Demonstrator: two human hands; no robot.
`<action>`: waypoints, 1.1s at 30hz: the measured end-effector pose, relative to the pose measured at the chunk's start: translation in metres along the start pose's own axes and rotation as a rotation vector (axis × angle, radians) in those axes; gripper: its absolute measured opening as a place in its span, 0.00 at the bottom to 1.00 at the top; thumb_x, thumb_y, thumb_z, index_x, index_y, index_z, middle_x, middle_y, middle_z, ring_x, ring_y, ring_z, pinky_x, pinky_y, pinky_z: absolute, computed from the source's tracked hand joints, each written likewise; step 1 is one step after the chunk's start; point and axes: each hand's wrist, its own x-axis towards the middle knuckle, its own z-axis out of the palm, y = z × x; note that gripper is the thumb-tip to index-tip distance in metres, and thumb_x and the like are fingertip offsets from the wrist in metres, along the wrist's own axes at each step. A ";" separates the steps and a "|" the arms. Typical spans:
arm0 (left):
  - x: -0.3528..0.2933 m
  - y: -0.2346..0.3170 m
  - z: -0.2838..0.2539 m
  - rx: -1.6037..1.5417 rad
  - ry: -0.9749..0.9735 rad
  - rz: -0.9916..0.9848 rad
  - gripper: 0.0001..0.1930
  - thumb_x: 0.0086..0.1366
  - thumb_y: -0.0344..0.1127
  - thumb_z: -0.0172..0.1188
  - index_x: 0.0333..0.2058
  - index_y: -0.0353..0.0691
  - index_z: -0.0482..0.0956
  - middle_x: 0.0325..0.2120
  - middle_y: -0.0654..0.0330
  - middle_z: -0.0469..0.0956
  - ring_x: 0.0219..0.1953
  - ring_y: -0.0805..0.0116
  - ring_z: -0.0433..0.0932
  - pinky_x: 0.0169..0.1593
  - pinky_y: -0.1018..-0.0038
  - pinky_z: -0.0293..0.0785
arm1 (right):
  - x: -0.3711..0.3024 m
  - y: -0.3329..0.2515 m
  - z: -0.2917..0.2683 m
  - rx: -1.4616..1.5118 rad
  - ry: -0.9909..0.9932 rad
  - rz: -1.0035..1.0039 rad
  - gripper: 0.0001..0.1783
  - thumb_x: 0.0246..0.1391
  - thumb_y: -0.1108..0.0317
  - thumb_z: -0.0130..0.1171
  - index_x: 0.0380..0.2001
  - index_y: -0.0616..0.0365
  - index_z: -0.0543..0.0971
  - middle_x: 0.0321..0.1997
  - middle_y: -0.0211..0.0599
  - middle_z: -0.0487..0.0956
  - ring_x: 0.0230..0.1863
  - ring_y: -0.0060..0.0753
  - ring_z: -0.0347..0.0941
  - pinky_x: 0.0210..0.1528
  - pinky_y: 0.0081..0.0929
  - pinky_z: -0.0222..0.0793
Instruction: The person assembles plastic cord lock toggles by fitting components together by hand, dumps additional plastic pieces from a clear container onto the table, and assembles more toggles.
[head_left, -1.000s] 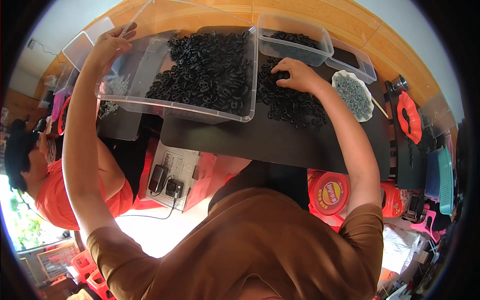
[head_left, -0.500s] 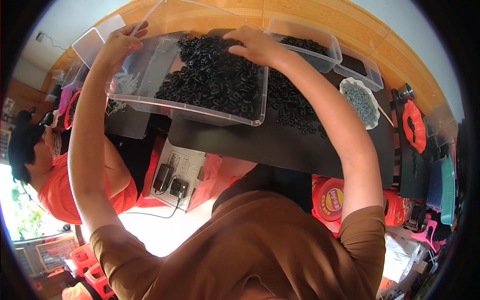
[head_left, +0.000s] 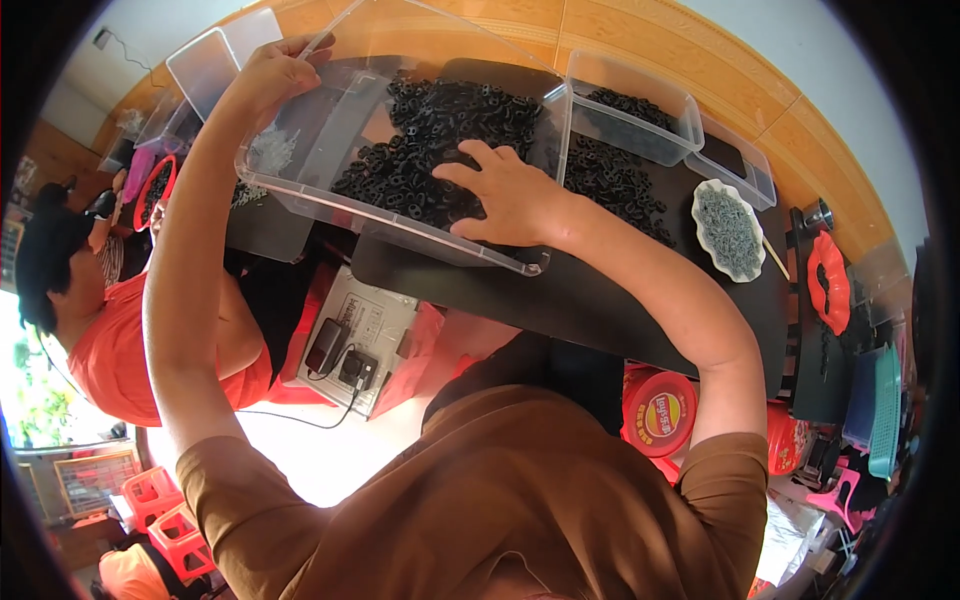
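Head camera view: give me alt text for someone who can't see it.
A person's left-hand grip holds the left rim of a clear bin; the right-hand grip, open, is over black parts inside. More parts lie on the dark table, with a scalloped white dish of gray pieces farther right.

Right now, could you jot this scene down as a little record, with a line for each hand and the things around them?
Left hand: the person's left hand grips the rim of a large clear bin
Right hand: the right hand, fingers spread, is over the bin's black pieces; contact unclear
On the table: loose black pieces, right of the bin
Behind those: a smaller clear bin with more black pieces
Far right: a white scalloped dish of grey bits
Nearby: another person in a red top, at left
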 end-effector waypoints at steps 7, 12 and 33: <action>0.001 0.002 0.002 -0.045 -0.030 -0.022 0.31 0.50 0.21 0.49 0.57 0.38 0.70 0.57 0.58 0.68 0.63 0.71 0.61 0.61 0.75 0.60 | 0.017 0.008 0.009 0.064 0.004 -0.014 0.28 0.38 0.69 0.62 0.48 0.46 0.73 0.54 0.48 0.65 0.51 0.53 0.67 0.51 0.42 0.68; 0.009 -0.017 -0.006 -0.098 -0.041 -0.036 0.30 0.50 0.20 0.50 0.57 0.37 0.69 0.57 0.59 0.68 0.63 0.70 0.61 0.61 0.73 0.60 | 0.040 0.025 0.009 0.096 -0.013 0.010 0.23 0.37 0.69 0.63 0.43 0.47 0.77 0.47 0.42 0.68 0.47 0.49 0.70 0.46 0.41 0.70; 0.084 -0.082 0.013 -0.320 -0.049 -0.102 0.29 0.52 0.16 0.49 0.56 0.33 0.68 0.58 0.58 0.66 0.62 0.69 0.63 0.56 0.73 0.69 | 0.097 0.084 -0.043 1.142 0.027 0.405 0.11 0.41 0.72 0.61 0.32 0.52 0.77 0.26 0.27 0.74 0.26 0.20 0.67 0.23 0.20 0.63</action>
